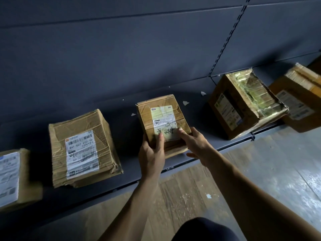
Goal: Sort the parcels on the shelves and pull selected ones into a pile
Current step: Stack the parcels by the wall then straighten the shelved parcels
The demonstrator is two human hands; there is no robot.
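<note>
While it lies toward the front edge of the dark shelf (125,145), the small box (145,119) is held at its near end by both hands; I cannot tell whether it rests there or is tipped up. At its seven o'clock corner the left hand (151,154) grips it, thumb flat across the top, other fingers hidden beneath. At the five o'clock corner the right hand (196,144) clasps it, thumb pressing on top, fingers curled under.

Between the thumbs, the label (163,115) carries dark handwriting, something like "44"; its print is too fine to read.

At eight o'clock from it, well apart, sits a bigger box (104,136) whose white sticker (81,153) reads "841-G07 E02-10" under a barcode. Farther along, at the picture's left edge, is a blurred box (12,178). At two o'clock a taped box (243,105) tilts, another box (298,100) just beside it, both labels unreadable.
</note>
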